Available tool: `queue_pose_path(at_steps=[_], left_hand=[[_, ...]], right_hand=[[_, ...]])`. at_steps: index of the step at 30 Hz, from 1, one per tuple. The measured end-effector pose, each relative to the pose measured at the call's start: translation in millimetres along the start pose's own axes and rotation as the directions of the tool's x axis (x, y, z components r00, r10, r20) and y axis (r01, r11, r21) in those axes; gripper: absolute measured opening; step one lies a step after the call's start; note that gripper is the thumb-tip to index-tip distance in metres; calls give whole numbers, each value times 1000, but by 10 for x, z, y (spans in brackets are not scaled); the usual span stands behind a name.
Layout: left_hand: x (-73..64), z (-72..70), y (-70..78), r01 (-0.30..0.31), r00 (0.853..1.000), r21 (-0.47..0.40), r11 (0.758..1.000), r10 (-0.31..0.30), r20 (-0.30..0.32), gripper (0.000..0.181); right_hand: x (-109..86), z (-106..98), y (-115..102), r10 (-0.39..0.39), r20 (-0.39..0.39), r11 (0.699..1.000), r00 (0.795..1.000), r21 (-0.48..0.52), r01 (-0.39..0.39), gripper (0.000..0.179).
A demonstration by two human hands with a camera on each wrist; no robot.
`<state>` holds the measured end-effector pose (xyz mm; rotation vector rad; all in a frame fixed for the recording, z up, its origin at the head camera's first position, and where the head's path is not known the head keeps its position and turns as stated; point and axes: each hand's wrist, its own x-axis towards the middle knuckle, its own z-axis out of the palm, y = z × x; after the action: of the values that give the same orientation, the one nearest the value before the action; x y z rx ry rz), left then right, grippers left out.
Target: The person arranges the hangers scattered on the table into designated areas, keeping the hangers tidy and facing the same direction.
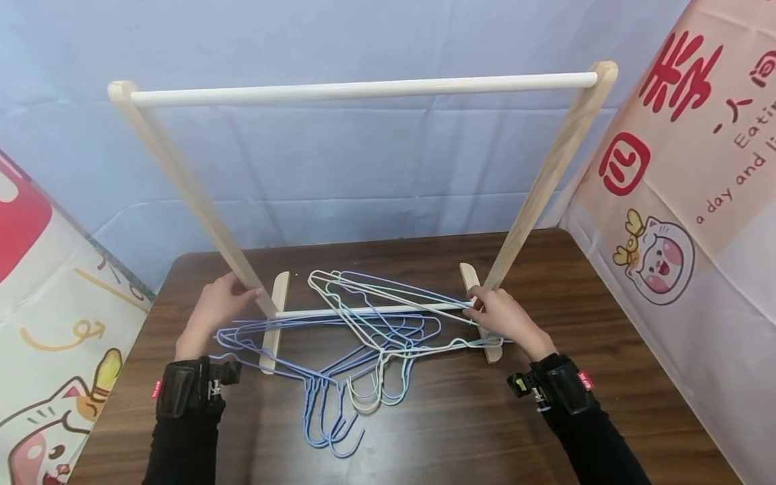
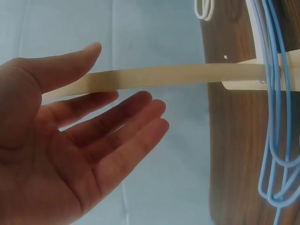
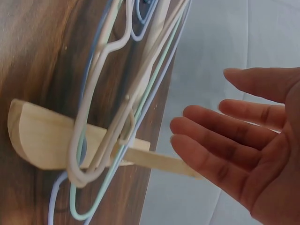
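A wooden-sided garment rack (image 1: 364, 92) with a white top rail stands on the table. My left hand (image 1: 218, 306) is at the lower part of its left post (image 1: 188, 188). In the left wrist view the thumb lies on one side of the post and the loosely extended fingers on the other. My right hand (image 1: 500, 315) is beside the foot of the right post (image 1: 548, 165), its fingers relaxed and holding nothing in the right wrist view. Blue hangers (image 1: 310, 387) lie at the left base, overlapping cream and mint hangers (image 3: 75, 140) toward the right.
The dark wood table (image 1: 455, 431) carries the rack and hangers. Behind it hangs a pale blue cloth (image 1: 364, 168), with printed cloths (image 1: 715, 256) at both sides. The hangers cross over the rack's feet and lower white rail (image 1: 424, 308).
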<state>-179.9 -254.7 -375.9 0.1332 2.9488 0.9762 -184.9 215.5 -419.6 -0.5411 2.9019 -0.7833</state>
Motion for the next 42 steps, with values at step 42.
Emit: queue_pose_path(at_steps=[42], left_hand=[[127,45,-74,-6,1000,-10,1000,6,-11,32]], right_hand=[[167,724,-613,-398,244,887,884,-143,439,26]])
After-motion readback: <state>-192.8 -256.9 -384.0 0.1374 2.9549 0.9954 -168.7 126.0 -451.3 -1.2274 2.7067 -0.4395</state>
